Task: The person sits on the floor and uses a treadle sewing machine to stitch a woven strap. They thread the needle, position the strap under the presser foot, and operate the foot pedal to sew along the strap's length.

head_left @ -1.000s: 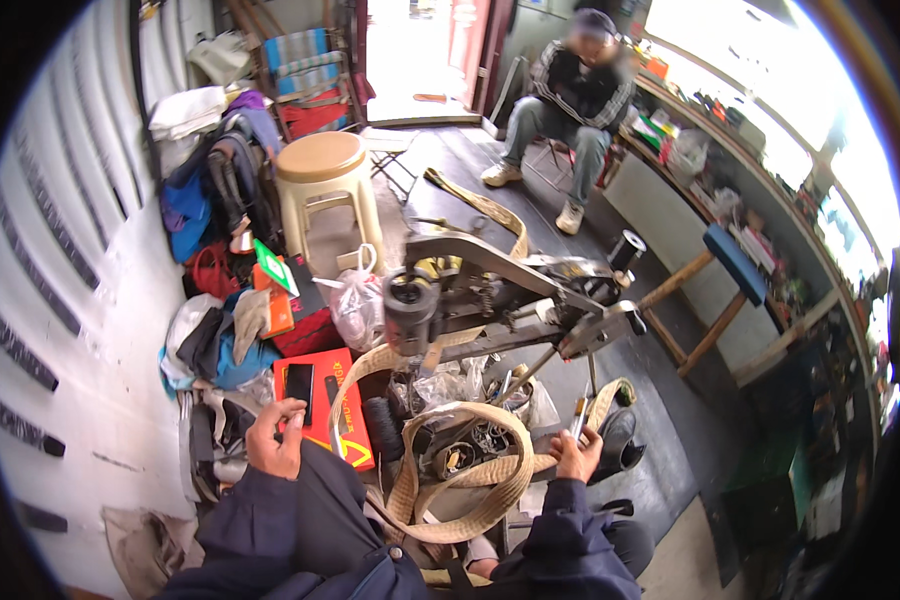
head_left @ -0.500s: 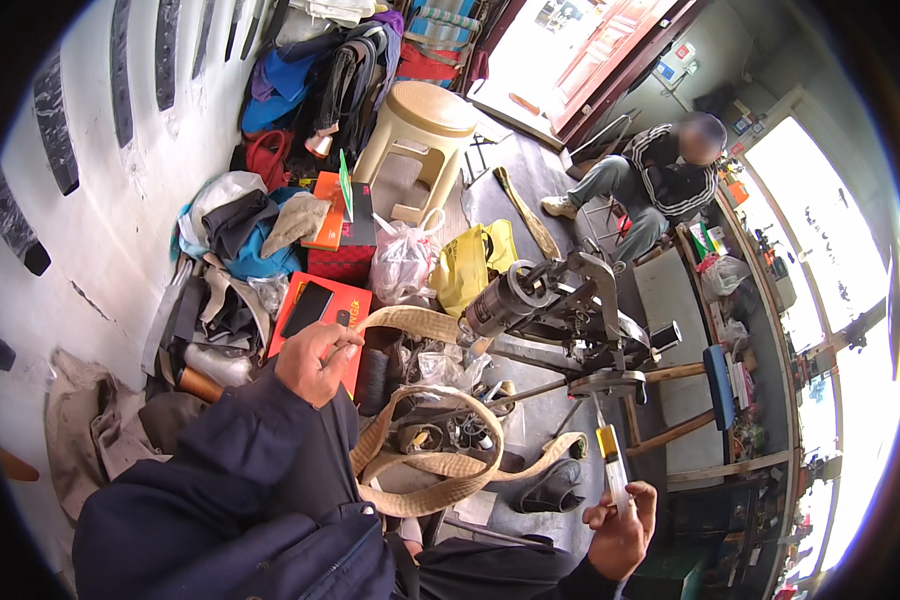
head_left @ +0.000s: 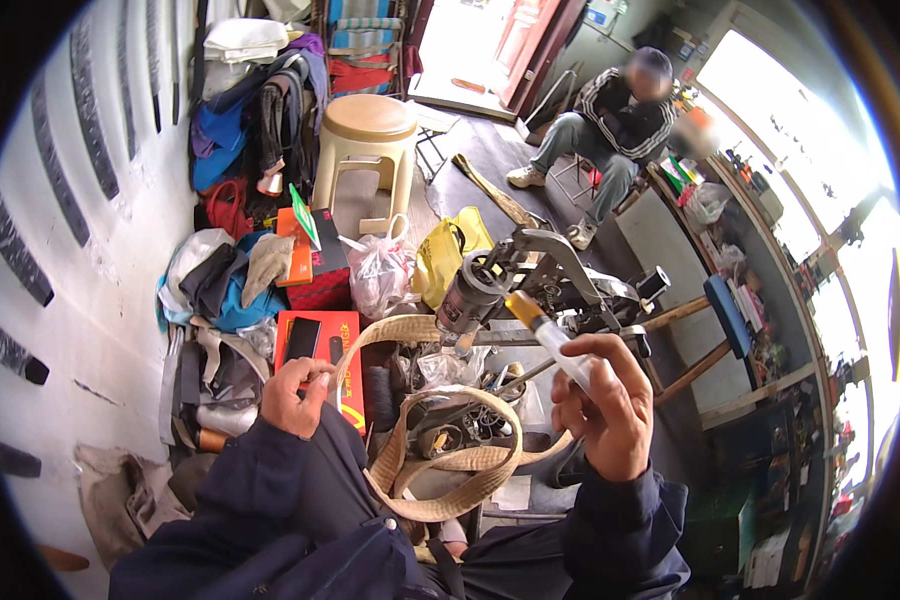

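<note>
The end of a long tan webbing strap (head_left: 407,328) is pinched between the thumb and fingers of my left hand (head_left: 295,398). From there it arches right to the grey cylinder of a dark metal machine (head_left: 470,297), and more of it lies in wide loops in front of me. My right hand (head_left: 615,410), raised on the right, grips a slim clear tube (head_left: 558,343) with an amber end. The tube points up and left, in front of the machine in this view. The strap's other end is hidden behind my right hand.
A red box (head_left: 347,345) with a black phone (head_left: 302,340) lies beyond my left hand. Plastic bags, a yellow bag (head_left: 448,255) and a beige stool (head_left: 368,135) stand farther back. Another person (head_left: 615,125) sits at the back right, by cluttered shelves. Cloth piles line the left wall.
My right hand has risen from low on the right, bringing the tube up and left in front of the machine. My left hand keeps its pinch on the strap. The view has shifted.
</note>
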The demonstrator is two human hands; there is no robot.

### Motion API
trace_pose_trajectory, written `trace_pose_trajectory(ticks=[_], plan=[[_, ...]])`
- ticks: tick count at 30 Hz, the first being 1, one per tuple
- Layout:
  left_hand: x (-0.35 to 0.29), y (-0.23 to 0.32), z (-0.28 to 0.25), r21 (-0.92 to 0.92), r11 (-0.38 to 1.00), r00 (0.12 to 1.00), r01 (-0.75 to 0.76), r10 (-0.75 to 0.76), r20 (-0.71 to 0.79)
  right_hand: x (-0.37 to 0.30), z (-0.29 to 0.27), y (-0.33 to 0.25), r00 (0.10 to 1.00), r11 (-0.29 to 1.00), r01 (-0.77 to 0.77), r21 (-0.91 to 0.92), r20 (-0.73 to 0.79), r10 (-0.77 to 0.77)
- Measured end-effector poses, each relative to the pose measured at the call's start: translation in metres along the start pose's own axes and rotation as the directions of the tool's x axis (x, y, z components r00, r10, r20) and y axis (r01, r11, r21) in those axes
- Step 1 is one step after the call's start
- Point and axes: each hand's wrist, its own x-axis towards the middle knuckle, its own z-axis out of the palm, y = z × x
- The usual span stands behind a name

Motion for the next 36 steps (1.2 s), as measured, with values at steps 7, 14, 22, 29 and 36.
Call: trace_pose_trajectory(ticks=[7,14,22,29,36], plan=[[0.002,-0.002,0.005,0.027,1.0,1.0,-0.003,0.004,-0.012,0.01,0.006,0.01,1.0,0.999,0.01,0.049,0.027,-0.011],[0.002,-0.004,0.009,0.018,1.0,1.0,0.023,-0.023,-0.005,0.013,0.006,0.013,0.998,0.999,0.031,0.035,0.045,-0.033],[0.002,-0.005,0.01,0.029,0.999,1.0,0.019,-0.02,0.012,0.016,0.009,0.014,0.995,0.995,0.095,-0.018,0.044,-0.094],[0.002,-0.007,0.01,0.011,0.999,0.999,0.032,-0.032,0.015,0.018,0.007,0.015,0.992,0.991,0.118,-0.066,0.043,-0.115],[0.001,-0.005,0.01,0.031,0.998,0.998,0.053,-0.054,0.022,0.018,0.005,0.017,0.99,0.987,0.133,-0.09,0.051,-0.129]])
